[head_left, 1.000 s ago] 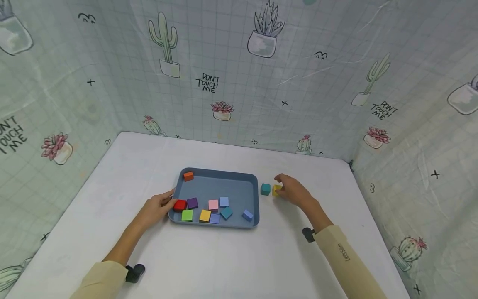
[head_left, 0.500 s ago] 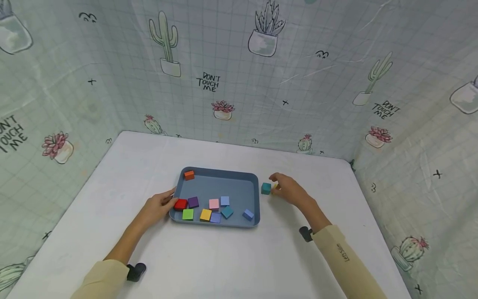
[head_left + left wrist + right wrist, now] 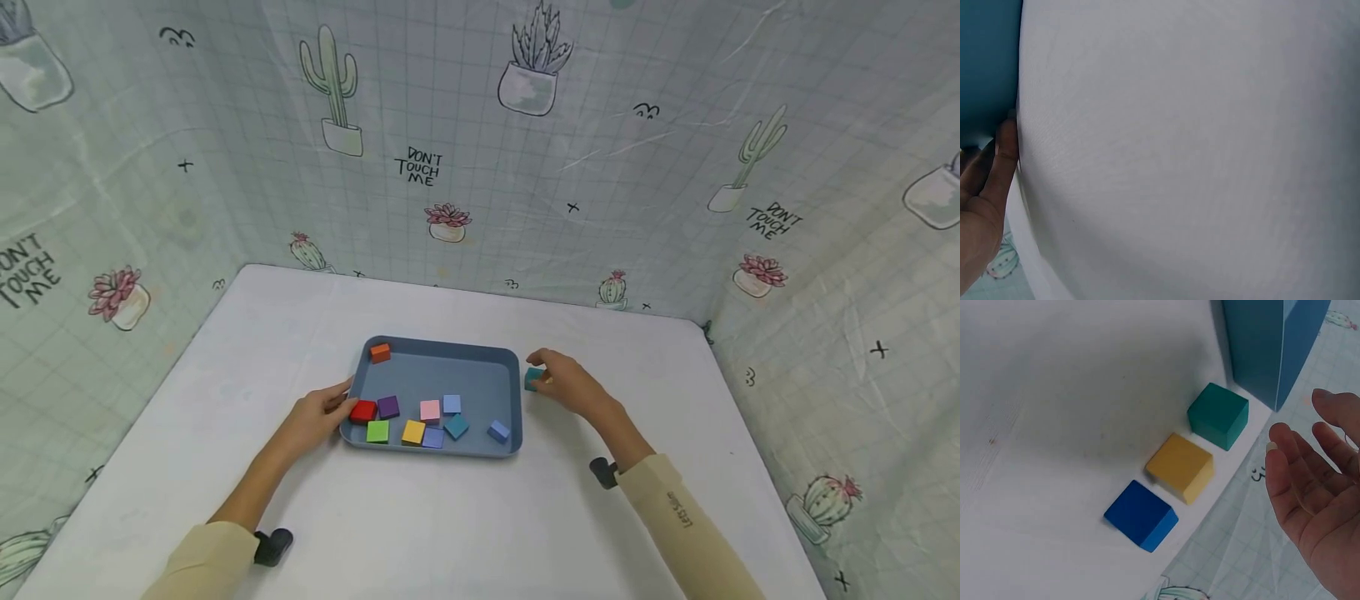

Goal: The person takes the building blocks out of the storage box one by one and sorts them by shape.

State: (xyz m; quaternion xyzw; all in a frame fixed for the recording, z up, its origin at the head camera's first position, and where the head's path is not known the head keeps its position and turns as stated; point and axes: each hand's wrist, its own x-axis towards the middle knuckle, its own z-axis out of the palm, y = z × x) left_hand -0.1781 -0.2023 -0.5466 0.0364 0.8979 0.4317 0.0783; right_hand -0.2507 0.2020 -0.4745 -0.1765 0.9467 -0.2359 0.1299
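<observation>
Hovering near the teal block (image 3: 1218,417), your right hand (image 3: 567,383) grasps nothing, its fingers loosely bent and parted. That block sits on the white table (image 3: 450,525), just beside the right end of the tray (image 3: 431,375), in a row with a yellow block (image 3: 1180,467) and a blue block (image 3: 1140,515). At the opposite end, your left hand (image 3: 313,421) rests against the tray, its fingers extended rather than clenched. Inside, a red block (image 3: 363,412) lies nearest that hand; an orange block (image 3: 380,352) occupies the far left corner.
</observation>
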